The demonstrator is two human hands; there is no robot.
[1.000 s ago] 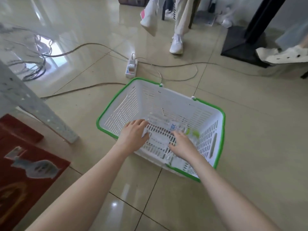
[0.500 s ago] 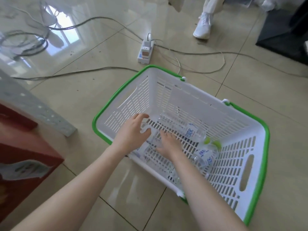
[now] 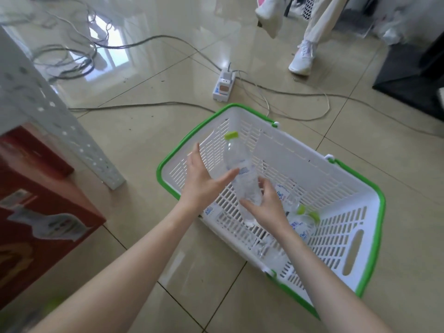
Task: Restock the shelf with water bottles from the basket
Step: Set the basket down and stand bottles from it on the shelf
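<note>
A clear water bottle (image 3: 237, 164) with a lime-green cap is lifted above the white basket (image 3: 336, 188) with the green rim, cap pointing up and away. My right hand (image 3: 266, 205) grips its lower end. My left hand (image 3: 201, 181) is spread, its palm and thumb against the bottle's side. Two more clear bottles (image 3: 300, 217) with green caps lie on the basket floor just right of my right hand. The grey perforated shelf post (image 3: 62, 126) rises at the left.
A red carton (image 3: 40, 203) stands under the shelf at the left. A white power strip (image 3: 224, 85) and several cables lie on the tiled floor beyond the basket. A person's legs and white shoe (image 3: 302, 61) are at the back; a black base (image 3: 413, 80) at the far right.
Both hands were down inside the basket among the bottles. Now my right hand has raised one bottle out and my left hand has come up against its side.
</note>
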